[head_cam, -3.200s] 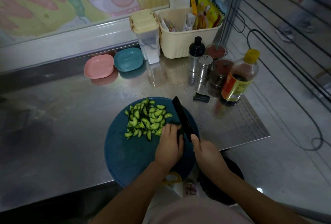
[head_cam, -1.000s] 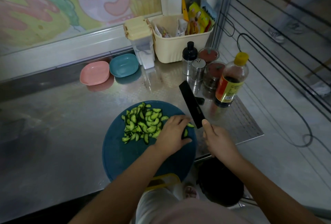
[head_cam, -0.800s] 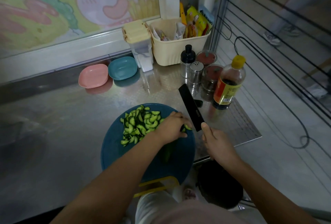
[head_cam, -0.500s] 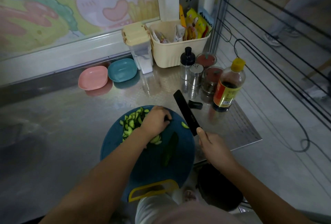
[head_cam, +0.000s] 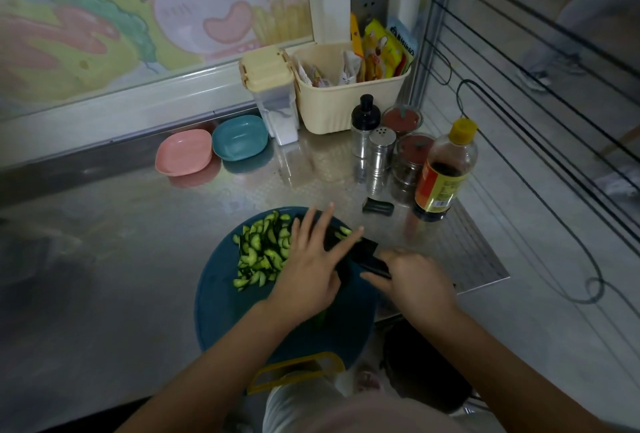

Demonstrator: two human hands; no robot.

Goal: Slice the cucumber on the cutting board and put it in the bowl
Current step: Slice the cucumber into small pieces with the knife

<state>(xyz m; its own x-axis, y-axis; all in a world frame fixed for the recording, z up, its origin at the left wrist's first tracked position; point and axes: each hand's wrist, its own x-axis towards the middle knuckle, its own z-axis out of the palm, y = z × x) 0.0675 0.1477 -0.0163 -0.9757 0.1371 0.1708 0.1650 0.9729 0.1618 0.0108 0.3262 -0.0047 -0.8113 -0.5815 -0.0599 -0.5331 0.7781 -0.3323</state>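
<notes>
Lying flat, fingers spread, left grip [head_cam: 311,266] over knife [head_cam: 363,252] blade | right grip [head_cam: 412,280] curled round its handle | cucumber slices [head_cam: 263,252] heaped at left grip's 9 o'clock on blue cutting board [head_cam: 221,304] | steel table [head_cam: 121,259]; pink bowl [head_cam: 183,152], teal bowl [head_cam: 239,136] at 11 o'clock

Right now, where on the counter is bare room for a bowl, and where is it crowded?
Widest bare counter: left of the board, in front of the pink bowl. A narrower strip lies between the teal bowl and the board. Crowded: the back right corner (basket, shakers, jars, bottle) and the board, under slices, left hand, right hand, knife.
</notes>
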